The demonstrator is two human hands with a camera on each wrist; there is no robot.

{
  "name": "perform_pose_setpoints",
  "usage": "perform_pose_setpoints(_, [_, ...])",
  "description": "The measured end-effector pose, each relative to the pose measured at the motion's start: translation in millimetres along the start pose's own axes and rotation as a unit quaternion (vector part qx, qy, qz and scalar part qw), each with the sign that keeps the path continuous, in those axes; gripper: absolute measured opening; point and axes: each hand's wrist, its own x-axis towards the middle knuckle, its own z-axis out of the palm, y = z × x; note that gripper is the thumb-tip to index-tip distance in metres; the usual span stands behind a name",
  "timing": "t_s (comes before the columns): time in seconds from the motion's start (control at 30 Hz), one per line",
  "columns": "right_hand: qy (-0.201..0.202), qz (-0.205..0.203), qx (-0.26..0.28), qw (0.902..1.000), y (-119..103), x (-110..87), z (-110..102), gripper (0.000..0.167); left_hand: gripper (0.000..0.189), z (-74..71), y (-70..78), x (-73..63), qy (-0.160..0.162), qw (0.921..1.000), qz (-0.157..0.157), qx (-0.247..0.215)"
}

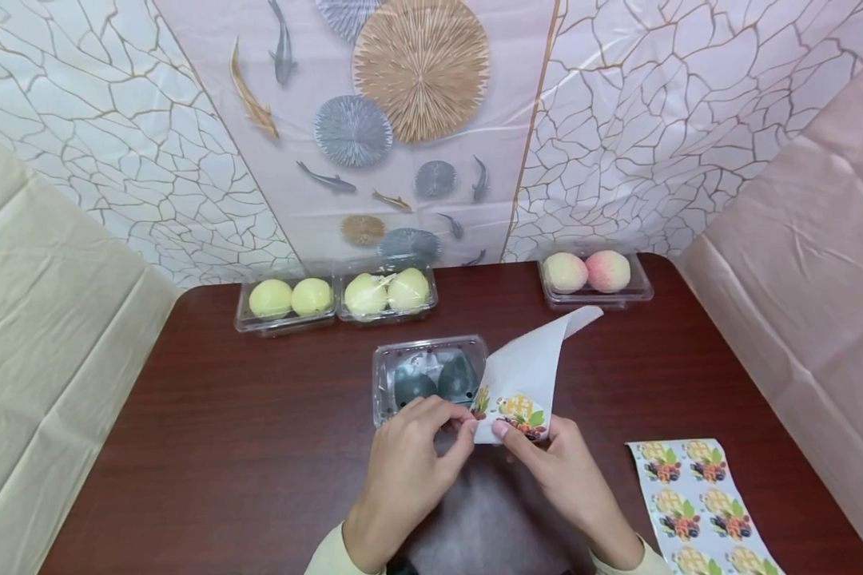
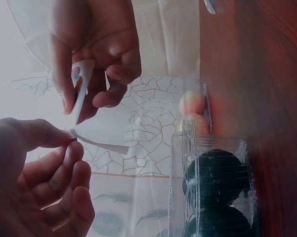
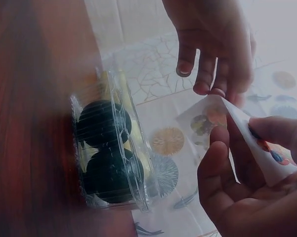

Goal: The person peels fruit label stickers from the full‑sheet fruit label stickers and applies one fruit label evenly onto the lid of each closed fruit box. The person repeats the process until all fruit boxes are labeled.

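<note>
A white sheet of fruit-print stickers (image 1: 528, 371) stands raised in front of me, its far end curling upward. My right hand (image 1: 571, 479) grips its lower edge, thumb on the printed side. At the sheet's near left corner, thumb and index finger of my left hand (image 1: 410, 467) pinch the edge of a sticker, seen close up in the left wrist view. Just beyond the hands sits a clear plastic box (image 1: 431, 343) holding two dark green round fruits (image 3: 111, 173). My left hand hides part of the box's front.
Another sticker sheet (image 1: 690, 491) lies at the right front of the brown table (image 1: 244, 447). Along the back stand two clear boxes of yellow-green fruits (image 1: 291, 298) on the left and a box of pink-and-cream peaches (image 1: 607, 271) on the right. Patterned cloth (image 1: 618, 120) hangs behind.
</note>
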Motion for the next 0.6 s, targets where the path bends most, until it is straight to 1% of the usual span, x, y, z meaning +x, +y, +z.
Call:
perform_pose_setpoints(0.13, [0.005, 0.011, 0.007, 0.9999, -1.4, 0.0, 0.2, 0.015, 0.009, 0.5, -1.4, 0.7, 0.015, 0.9998, 0.013, 0.006])
perform_pose_setpoints(0.2, [0.01, 0.02, 0.009, 0.9997, -2.1, -0.2, 0.0, 0.015, 0.01, 0.4, -2.9, 1.1, 0.026, 0.9995, 0.014, 0.005])
perform_pose_setpoints(0.3, [0.016, 0.032, 0.014, 0.9993, -3.1, -0.8, -0.2, 0.016, 0.011, -0.3, -4.8, 2.1, 0.037, 0.9993, 0.009, 0.0])
perform_pose_setpoints(0.37, [0.019, 0.034, 0.024, 0.999, -3.3, -1.4, -0.1, 0.017, 0.01, -0.9, -5.4, 2.3, 0.035, 0.9994, 0.001, -0.005])
perform_pose_setpoints(0.43, [0.027, 0.032, 0.033, 0.9986, -3.3, -2.3, 0.3, 0.018, 0.01, -1.3, -5.6, 2.7, 0.023, 0.9992, -0.011, -0.03])
perform_pose_setpoints(0.5, [0.035, 0.026, 0.041, 0.9982, -2.8, -3.0, 0.5, 0.02, 0.009, -1.4, -6.3, 3.1, 0.005, 0.9968, -0.032, -0.074])
perform_pose_setpoints(0.53, [0.038, 0.024, 0.044, 0.998, -2.5, -3.2, 0.3, 0.02, 0.009, -1.3, -7.0, 3.5, -0.006, 0.9936, -0.047, -0.103])
perform_pose_setpoints(0.6, [0.045, 0.024, 0.047, 0.9976, -1.7, -3.8, -0.8, 0.022, 0.008, -1.4, -9.1, 4.3, -0.024, 0.983, -0.082, -0.162])
